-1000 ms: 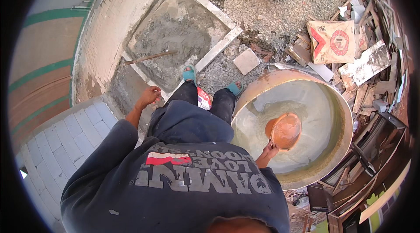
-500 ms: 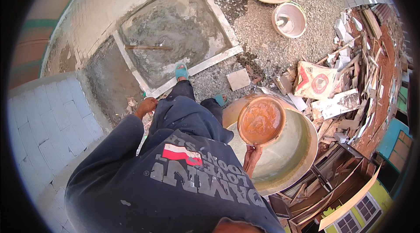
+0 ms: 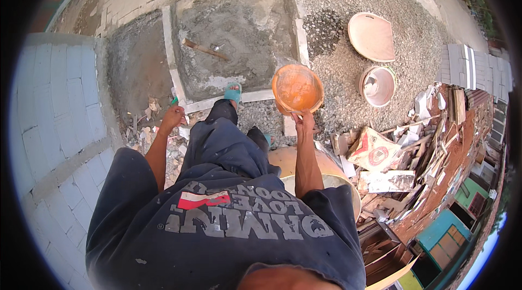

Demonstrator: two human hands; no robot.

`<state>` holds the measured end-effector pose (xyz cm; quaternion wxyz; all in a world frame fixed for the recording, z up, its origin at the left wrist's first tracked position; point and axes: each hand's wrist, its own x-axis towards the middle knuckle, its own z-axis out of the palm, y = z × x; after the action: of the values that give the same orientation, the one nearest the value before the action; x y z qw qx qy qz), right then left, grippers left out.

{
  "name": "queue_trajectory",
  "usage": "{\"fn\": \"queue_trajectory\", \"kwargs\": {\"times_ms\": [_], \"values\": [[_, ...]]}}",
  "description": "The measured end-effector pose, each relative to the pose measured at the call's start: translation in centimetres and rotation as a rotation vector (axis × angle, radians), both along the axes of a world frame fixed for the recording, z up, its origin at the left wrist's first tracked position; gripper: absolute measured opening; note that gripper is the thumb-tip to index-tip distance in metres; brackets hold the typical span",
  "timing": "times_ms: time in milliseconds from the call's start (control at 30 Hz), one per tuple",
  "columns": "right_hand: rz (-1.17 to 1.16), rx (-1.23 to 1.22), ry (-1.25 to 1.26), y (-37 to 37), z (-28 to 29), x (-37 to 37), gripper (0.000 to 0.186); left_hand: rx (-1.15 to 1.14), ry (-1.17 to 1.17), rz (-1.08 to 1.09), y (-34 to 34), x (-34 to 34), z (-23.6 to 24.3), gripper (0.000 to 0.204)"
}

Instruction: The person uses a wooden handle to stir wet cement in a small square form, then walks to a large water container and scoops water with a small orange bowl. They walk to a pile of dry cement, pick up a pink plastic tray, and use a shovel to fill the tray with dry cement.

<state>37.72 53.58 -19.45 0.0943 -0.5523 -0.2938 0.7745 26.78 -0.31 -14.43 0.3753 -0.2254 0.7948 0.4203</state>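
My right hand (image 3: 304, 120) grips the near rim of an orange basin (image 3: 298, 92), held out in front at arm's length. The basin is tilted away from me, and a thin clear sheet, seemingly water, shows at its far rim. Beyond it lies a square bed of wet grey mortar (image 3: 234, 34) inside a pale raised border (image 3: 175, 75). A wooden handle (image 3: 205, 49) slants across the mortar; its tool head cannot be made out. My left hand (image 3: 173, 117) hangs beside my left thigh, its fingers loosely bent with nothing visible in them.
A large tub (image 3: 288, 158) stands close at my right, partly hidden by my arm. Farther right are a round bucket (image 3: 377, 86) and a pale cut-off basin (image 3: 371, 37) on gravel. A printed sack (image 3: 374, 149) lies on broken boards and rubble. A block wall (image 3: 60, 94) runs along my left.
My right hand has carried the basin from over the tub forward and left toward the mortar bed, tipping it. The liquid seen in it earlier has mostly gone. My view has turned too.
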Motion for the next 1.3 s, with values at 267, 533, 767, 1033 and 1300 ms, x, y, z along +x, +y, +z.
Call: {"fn": "queue_trajectory", "kwargs": {"times_ms": [267,533,767,1033,1300], "values": [[-0.034,-0.027,-0.021,-1.7,-2.3,-5.5,0.036,0.095,-0.143,0.179,-5.5,2.3,-1.6,0.029],[0.077,0.080,-0.147,-1.9,2.3,-2.7,0.035,0.153,-0.175,0.196,-3.3,0.5,-3.5,0.027],[0.178,0.164,-0.314,-3.3,2.6,-6.1,0.032,0.206,-0.121,0.221,-2.6,-4.7,-4.5,0.023],[-0.003,-0.089,-0.214,-0.3,0.0,-10.3,0.048,0.170,-0.067,0.265,-6.9,-6.8,-5.4,0.024],[-0.023,-0.085,-0.197,-0.4,2.8,-8.5,0.039,0.158,-0.025,0.369,-8.5,-2.2,-5.1,0.021]]}}
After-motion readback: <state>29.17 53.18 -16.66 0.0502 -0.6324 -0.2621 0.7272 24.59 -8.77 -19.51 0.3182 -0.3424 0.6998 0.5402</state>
